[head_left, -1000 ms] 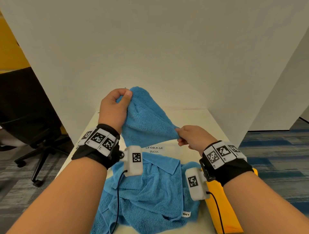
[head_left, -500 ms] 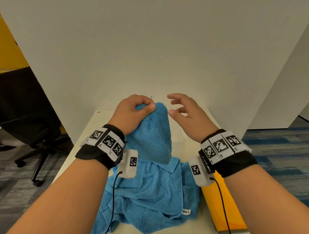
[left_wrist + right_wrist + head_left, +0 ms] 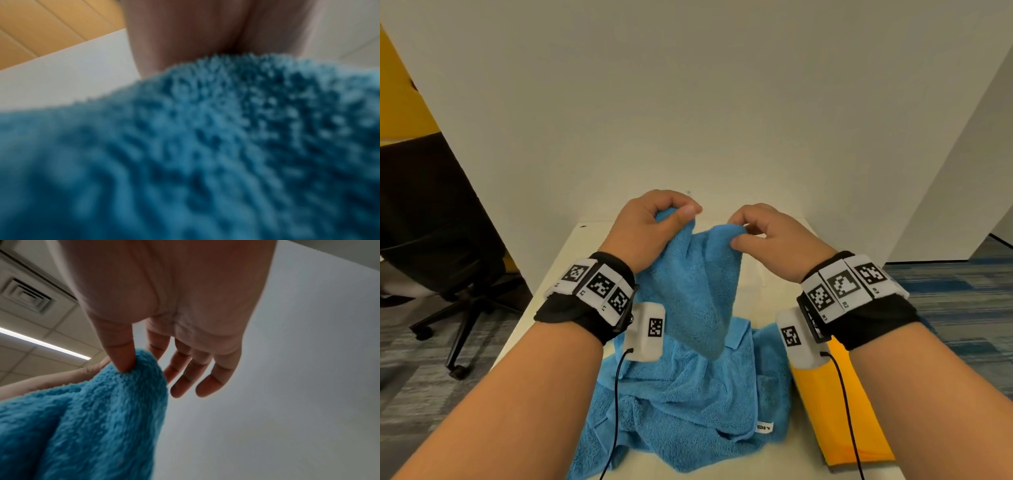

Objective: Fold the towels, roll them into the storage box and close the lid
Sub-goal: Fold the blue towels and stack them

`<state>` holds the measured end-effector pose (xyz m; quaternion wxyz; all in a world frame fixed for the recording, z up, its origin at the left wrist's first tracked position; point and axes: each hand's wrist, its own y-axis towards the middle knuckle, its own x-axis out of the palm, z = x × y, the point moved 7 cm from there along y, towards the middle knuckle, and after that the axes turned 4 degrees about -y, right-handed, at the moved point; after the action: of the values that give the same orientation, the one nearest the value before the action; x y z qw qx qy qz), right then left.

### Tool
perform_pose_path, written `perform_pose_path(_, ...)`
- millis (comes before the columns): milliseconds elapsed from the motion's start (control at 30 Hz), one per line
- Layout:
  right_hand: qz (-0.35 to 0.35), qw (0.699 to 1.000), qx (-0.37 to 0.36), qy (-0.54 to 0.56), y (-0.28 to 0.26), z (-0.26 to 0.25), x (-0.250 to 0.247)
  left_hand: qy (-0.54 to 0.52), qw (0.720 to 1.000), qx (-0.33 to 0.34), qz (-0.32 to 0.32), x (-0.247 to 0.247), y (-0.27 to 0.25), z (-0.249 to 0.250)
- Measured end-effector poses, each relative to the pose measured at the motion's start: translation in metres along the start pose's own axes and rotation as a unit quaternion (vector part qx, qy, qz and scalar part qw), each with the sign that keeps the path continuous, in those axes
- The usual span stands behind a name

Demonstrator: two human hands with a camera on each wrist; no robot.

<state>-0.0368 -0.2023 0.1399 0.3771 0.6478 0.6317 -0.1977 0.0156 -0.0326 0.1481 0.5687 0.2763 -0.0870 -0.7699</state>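
Head view: our left hand (image 3: 650, 226) and right hand (image 3: 774, 236) each pinched a top corner of a blue towel (image 3: 698, 284), lifted over more towels (image 3: 681, 404) heaped on the surface (image 3: 551, 308)

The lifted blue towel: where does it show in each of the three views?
Head: lifted blue towel at centre, held up between left hand and right hand, above a blue towel pile.
Left wrist: fills the lower frame, blurred.
Right wrist: lower left, thumb pinching its top.
Shared landmark: white wall.
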Motion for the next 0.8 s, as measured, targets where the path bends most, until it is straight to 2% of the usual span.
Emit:
perform_pose_path(133, 0.020, 0.997, 0.046, -0.064, -0.004, 0.018, -0.011, -0.006, 0.991, -0.023, 0.134, -0.032, 0.002, -0.014)
perform_pose_path(267, -0.002, 0.989, 0.035, -0.143, -0.006, 0.020, -0.004, 0.014, 0.982, -0.019, 0.188, -0.039, 0.001, -0.023)
perform_pose_path(500, -0.001, 0.994, 0.049, -0.093, -0.014, 0.021, 0.003, -0.002, 0.987, -0.002, 0.161, -0.041, 0.000, -0.024)
perform_pose_path(600, 0.047, 0.996, 0.048, -0.066, -0.013, 0.027, 0.001, 0.015, 0.989, -0.014, 0.145, -0.044, -0.003, -0.027)
perform_pose_path(800, 0.162, 0.980, 0.066, 0.091, -0.017, 0.032, -0.012, -0.028, 0.993, -0.065, 0.094, -0.047, -0.012, -0.046)
